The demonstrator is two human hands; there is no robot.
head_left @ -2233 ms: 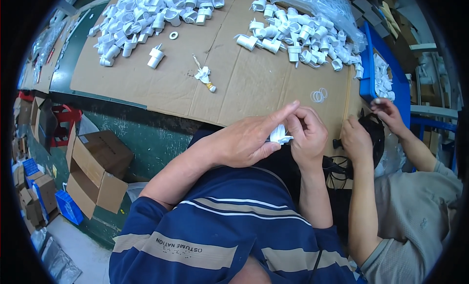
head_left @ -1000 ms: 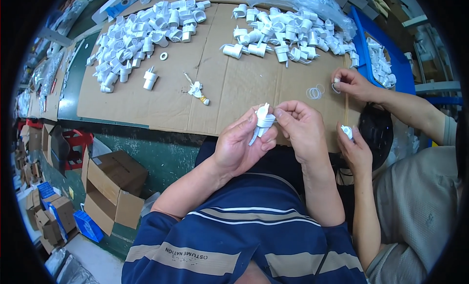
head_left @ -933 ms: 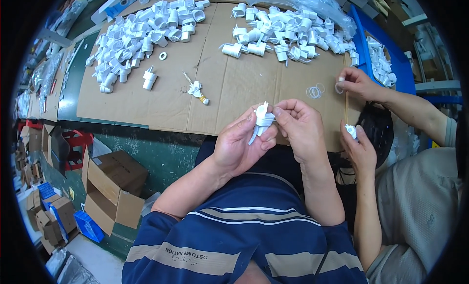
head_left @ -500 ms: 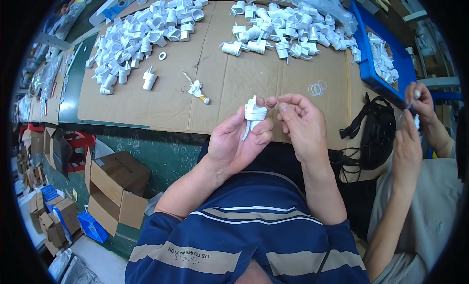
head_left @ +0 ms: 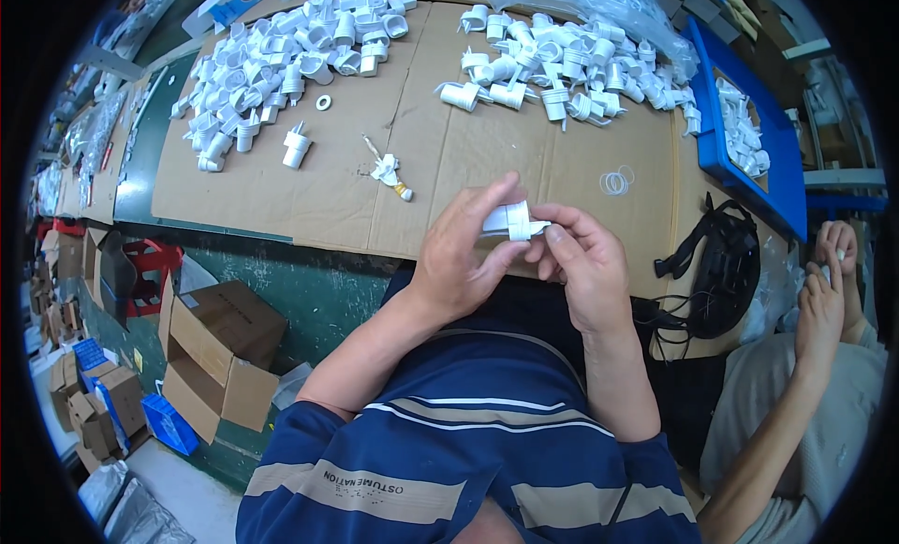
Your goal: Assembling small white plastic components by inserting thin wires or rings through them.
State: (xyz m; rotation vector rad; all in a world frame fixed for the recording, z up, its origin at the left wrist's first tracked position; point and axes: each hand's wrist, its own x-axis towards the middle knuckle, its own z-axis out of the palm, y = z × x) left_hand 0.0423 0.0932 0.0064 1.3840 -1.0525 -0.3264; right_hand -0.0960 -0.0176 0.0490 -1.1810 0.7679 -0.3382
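Note:
A white plastic fitting with a ribbed collar (head_left: 517,222) lies on its side between my hands, above the table's near edge. My left hand (head_left: 454,258) grips its wide end between thumb and fingers. My right hand (head_left: 595,268) has its thumb and forefinger closed on the narrow tip at the right. Whether a thin ring sits in those fingers is too small to tell. Beyond my hands, several thin clear rings (head_left: 616,181) lie on the cardboard. A small white piece with a yellow band (head_left: 387,173) lies to the left.
Piles of white fittings cover the cardboard (head_left: 487,151) at the far left (head_left: 272,62) and far right (head_left: 571,66). One fitting (head_left: 296,147) and a white washer (head_left: 323,102) lie apart. A blue tray (head_left: 714,137), a black bag (head_left: 723,263) and a co-worker's hands (head_left: 822,305) are at right.
The fitting has turned from upright to lying sideways. My right hand has come against its tip, and my left hand has rolled over it. The co-worker's hands have moved lower.

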